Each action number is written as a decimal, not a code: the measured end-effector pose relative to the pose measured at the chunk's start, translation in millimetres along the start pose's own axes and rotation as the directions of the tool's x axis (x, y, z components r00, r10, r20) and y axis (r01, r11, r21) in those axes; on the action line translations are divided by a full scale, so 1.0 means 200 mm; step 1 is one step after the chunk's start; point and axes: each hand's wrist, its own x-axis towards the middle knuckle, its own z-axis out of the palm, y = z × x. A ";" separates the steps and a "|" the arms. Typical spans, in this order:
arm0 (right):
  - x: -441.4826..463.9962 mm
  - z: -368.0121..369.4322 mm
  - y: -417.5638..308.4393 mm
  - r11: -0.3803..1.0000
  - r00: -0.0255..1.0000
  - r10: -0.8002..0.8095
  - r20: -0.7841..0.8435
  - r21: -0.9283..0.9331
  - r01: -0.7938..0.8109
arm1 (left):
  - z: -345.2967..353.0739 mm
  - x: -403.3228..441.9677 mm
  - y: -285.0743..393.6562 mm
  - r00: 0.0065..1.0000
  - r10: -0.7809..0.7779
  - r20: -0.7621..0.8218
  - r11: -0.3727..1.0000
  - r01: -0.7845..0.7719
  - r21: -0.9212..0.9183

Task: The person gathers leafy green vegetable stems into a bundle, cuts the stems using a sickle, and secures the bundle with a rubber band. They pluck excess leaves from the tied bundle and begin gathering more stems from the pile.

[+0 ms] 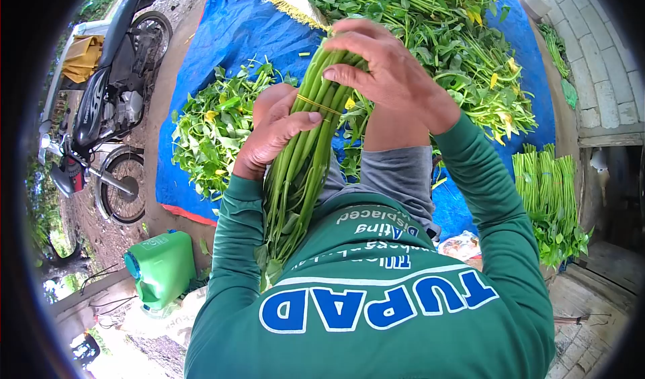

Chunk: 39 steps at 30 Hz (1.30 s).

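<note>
A long bundle of leafy green stems [306, 154], which looks like water spinach, lies slanted over my lap with its leaves toward my body. Thin yellow rubber bands [321, 105] circle it near the upper end. My left hand [279, 127] is wrapped around the bundle from the left, its thumb across the stems just below the bands. At the stem tips my right hand [379, 66] curls its fingers over the top, with the thumb pressing on the front. Part of the bundle's far side is hidden by both hands.
Loose greens [457, 56] are heaped across a blue tarp [235, 33], with a smaller pile [208, 127] at left. Tied bundles [547, 184] stand at right. A green jug [161, 265] sits at lower left, and a motorcycle [111, 103] is parked beyond the tarp.
</note>
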 end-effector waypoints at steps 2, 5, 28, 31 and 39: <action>-0.01 0.00 -0.10 0.823 0.899 0.417 -0.131 0.475 -0.312 | -0.06 -0.02 0.02 0.999 -0.010 0.039 0.991 0.015 -0.133; 0.00 -0.02 -0.20 0.394 0.684 0.714 0.151 0.720 -0.571 | -0.11 -0.07 0.04 1.000 -0.026 -0.012 0.975 0.023 -0.220; 0.32 0.41 -0.38 -0.125 0.743 0.655 0.137 0.989 -0.073 | -0.09 -0.27 0.34 0.996 0.011 -0.087 0.962 0.013 0.272; 0.26 0.41 -0.51 -0.158 0.795 0.589 0.146 0.985 -0.064 | -0.18 -0.40 0.46 0.994 -0.097 0.041 0.978 0.087 0.192; -0.30 -0.41 -0.22 0.888 0.925 0.378 -0.024 0.292 -0.355 | 0.27 -0.13 0.00 0.837 -0.289 0.465 0.939 0.342 -0.032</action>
